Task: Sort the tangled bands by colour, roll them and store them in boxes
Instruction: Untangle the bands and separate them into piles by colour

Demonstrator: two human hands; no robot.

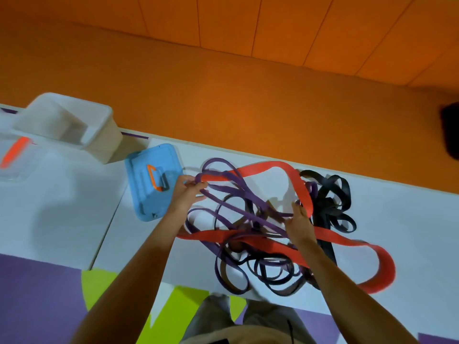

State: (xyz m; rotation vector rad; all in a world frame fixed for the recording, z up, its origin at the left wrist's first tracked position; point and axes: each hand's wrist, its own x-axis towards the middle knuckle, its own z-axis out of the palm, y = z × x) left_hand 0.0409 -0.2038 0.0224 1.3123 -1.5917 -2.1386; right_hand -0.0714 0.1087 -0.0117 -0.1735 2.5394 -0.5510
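A tangle of bands lies on the white table [62, 207]. Wide red bands [263, 168] loop through thin purple bands [236, 204], and black bands [332, 194] pile at the right. My left hand [185, 194] pinches purple strands and the red band's end at the tangle's left edge. Near the middle, my right hand [299, 222] holds the red band where it bends down. A blue box lid [149, 184] with an orange handle lies left of the tangle. A white open box [74, 125] stands at the back left.
A clear container [17, 157] with an orange strip sits at the far left. The table's far edge runs along an orange padded floor [248, 108]. Purple and lime mats [42, 299] lie in front of the table. A dark object [450, 130] sits at the right edge.
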